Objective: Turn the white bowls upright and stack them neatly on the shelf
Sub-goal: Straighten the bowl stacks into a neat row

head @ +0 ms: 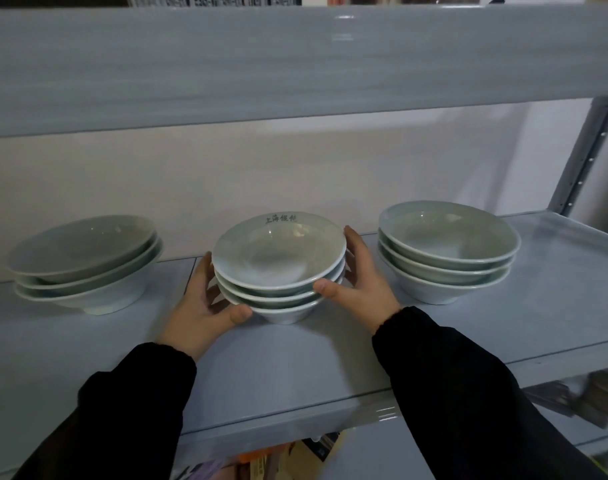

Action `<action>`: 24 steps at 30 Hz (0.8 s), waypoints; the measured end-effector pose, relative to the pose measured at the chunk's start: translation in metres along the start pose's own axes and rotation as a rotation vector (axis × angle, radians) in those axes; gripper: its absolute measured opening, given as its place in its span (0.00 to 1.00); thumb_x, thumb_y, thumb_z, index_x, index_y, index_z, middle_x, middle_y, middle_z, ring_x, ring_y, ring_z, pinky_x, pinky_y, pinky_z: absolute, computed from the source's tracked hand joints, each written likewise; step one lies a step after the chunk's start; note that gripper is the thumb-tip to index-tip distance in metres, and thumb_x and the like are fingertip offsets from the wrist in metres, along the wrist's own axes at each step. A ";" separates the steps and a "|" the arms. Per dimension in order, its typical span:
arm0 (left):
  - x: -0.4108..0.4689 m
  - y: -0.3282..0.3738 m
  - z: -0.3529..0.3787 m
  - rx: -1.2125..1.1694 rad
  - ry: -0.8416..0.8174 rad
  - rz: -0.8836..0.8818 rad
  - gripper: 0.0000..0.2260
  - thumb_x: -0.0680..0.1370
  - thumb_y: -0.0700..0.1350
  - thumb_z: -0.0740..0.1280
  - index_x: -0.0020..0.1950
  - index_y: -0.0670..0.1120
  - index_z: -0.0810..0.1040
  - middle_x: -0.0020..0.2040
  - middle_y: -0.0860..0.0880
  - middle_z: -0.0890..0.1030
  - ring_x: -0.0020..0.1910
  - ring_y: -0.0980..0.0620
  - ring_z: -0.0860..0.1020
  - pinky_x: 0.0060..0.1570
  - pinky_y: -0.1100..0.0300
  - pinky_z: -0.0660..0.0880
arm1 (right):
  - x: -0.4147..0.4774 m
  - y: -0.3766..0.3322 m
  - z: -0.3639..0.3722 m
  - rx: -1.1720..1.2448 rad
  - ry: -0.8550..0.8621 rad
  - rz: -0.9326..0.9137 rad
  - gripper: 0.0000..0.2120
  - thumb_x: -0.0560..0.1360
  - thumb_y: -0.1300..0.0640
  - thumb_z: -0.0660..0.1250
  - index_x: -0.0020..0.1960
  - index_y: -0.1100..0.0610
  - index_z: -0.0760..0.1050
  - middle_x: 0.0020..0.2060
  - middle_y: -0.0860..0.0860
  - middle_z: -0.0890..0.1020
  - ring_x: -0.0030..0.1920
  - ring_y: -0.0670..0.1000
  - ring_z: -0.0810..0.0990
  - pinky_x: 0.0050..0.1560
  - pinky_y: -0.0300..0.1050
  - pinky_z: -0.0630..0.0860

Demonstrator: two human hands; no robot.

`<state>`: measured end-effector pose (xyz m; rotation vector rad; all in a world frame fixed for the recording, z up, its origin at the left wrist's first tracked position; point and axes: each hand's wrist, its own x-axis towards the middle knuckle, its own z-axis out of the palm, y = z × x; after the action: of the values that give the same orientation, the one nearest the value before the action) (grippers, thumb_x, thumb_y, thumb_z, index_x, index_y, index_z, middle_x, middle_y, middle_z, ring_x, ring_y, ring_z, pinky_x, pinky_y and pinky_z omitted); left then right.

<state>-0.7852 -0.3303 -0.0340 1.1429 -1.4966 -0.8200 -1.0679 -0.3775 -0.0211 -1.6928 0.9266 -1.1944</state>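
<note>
Three stacks of upright white bowls stand on the grey shelf (295,368). The middle stack (278,261) has three bowls, and the top one bears dark lettering on its far inner rim. My left hand (198,306) holds the stack's left side, thumb under the lower rims. My right hand (358,278) cups its right side, with the thumb pressed on the rims. The left stack (84,261) and the right stack (448,251) each hold three bowls and stand untouched.
The upper shelf's grey front edge (295,64) hangs low over the bowls. A perforated metal upright (586,157) stands at the right. A pale wall closes the back. Below the shelf, books and boxes (590,400) show.
</note>
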 end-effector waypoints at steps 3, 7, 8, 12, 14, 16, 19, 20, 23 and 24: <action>-0.003 0.007 -0.001 -0.022 0.051 -0.031 0.64 0.53 0.68 0.81 0.81 0.53 0.51 0.78 0.56 0.63 0.74 0.55 0.67 0.73 0.43 0.66 | -0.002 -0.018 0.000 -0.227 0.048 -0.067 0.57 0.60 0.30 0.76 0.80 0.44 0.51 0.78 0.41 0.59 0.77 0.40 0.57 0.76 0.44 0.58; -0.011 0.020 -0.014 0.078 0.089 0.010 0.59 0.59 0.69 0.78 0.81 0.54 0.51 0.79 0.54 0.61 0.74 0.53 0.66 0.71 0.48 0.66 | -0.009 -0.054 0.006 -0.526 0.029 -0.155 0.51 0.63 0.28 0.70 0.79 0.40 0.52 0.80 0.41 0.51 0.79 0.40 0.45 0.73 0.39 0.52; -0.014 0.023 -0.019 0.113 0.097 0.028 0.53 0.64 0.66 0.77 0.81 0.53 0.51 0.79 0.53 0.61 0.74 0.52 0.66 0.71 0.49 0.66 | -0.012 -0.063 0.008 -0.578 0.019 -0.166 0.49 0.65 0.28 0.69 0.79 0.39 0.52 0.80 0.41 0.50 0.79 0.40 0.44 0.73 0.40 0.51; -0.030 0.035 -0.045 0.233 0.135 0.119 0.43 0.72 0.69 0.67 0.81 0.53 0.55 0.77 0.51 0.64 0.74 0.52 0.67 0.71 0.50 0.67 | -0.027 -0.092 0.030 -0.759 -0.001 -0.258 0.43 0.71 0.34 0.69 0.79 0.41 0.54 0.80 0.43 0.52 0.79 0.42 0.42 0.77 0.45 0.53; -0.040 0.042 -0.058 0.280 0.144 0.157 0.47 0.68 0.77 0.61 0.80 0.53 0.57 0.76 0.52 0.66 0.72 0.54 0.69 0.67 0.57 0.67 | -0.037 -0.101 0.049 -0.751 -0.005 -0.339 0.42 0.71 0.37 0.70 0.79 0.42 0.55 0.80 0.44 0.54 0.80 0.44 0.42 0.77 0.49 0.55; -0.048 0.047 -0.070 0.294 0.147 0.183 0.48 0.68 0.78 0.60 0.80 0.53 0.57 0.75 0.51 0.68 0.71 0.54 0.70 0.67 0.56 0.67 | -0.046 -0.106 0.068 -0.717 -0.015 -0.414 0.41 0.71 0.39 0.71 0.79 0.43 0.56 0.80 0.46 0.56 0.80 0.45 0.43 0.77 0.51 0.57; -0.057 0.057 -0.080 0.310 0.141 0.189 0.47 0.68 0.78 0.60 0.80 0.54 0.57 0.74 0.52 0.69 0.71 0.56 0.71 0.67 0.58 0.68 | -0.051 -0.111 0.090 -0.661 -0.062 -0.427 0.40 0.72 0.39 0.70 0.79 0.42 0.56 0.80 0.45 0.54 0.80 0.44 0.42 0.78 0.51 0.55; -0.060 0.061 -0.083 0.307 0.147 0.190 0.47 0.67 0.78 0.61 0.80 0.55 0.57 0.74 0.53 0.69 0.70 0.57 0.71 0.65 0.63 0.68 | -0.052 -0.113 0.095 -0.641 -0.083 -0.417 0.41 0.72 0.39 0.71 0.79 0.42 0.55 0.80 0.45 0.53 0.80 0.44 0.42 0.78 0.50 0.54; -0.068 0.070 -0.089 0.280 0.175 0.193 0.47 0.65 0.78 0.64 0.78 0.57 0.58 0.73 0.53 0.70 0.69 0.59 0.71 0.60 0.69 0.70 | -0.052 -0.117 0.105 -0.595 -0.163 -0.373 0.42 0.73 0.40 0.71 0.80 0.41 0.53 0.81 0.44 0.50 0.79 0.42 0.41 0.76 0.42 0.50; -0.070 0.072 -0.090 0.274 0.182 0.190 0.47 0.65 0.78 0.64 0.78 0.57 0.58 0.73 0.52 0.70 0.70 0.59 0.71 0.61 0.66 0.71 | -0.051 -0.118 0.107 -0.585 -0.185 -0.366 0.42 0.73 0.40 0.72 0.80 0.40 0.52 0.81 0.43 0.50 0.79 0.42 0.41 0.75 0.40 0.49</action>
<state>-0.7141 -0.2352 0.0306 1.2171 -1.5674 -0.3789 -0.9681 -0.2647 0.0510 -2.4818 0.9309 -1.0200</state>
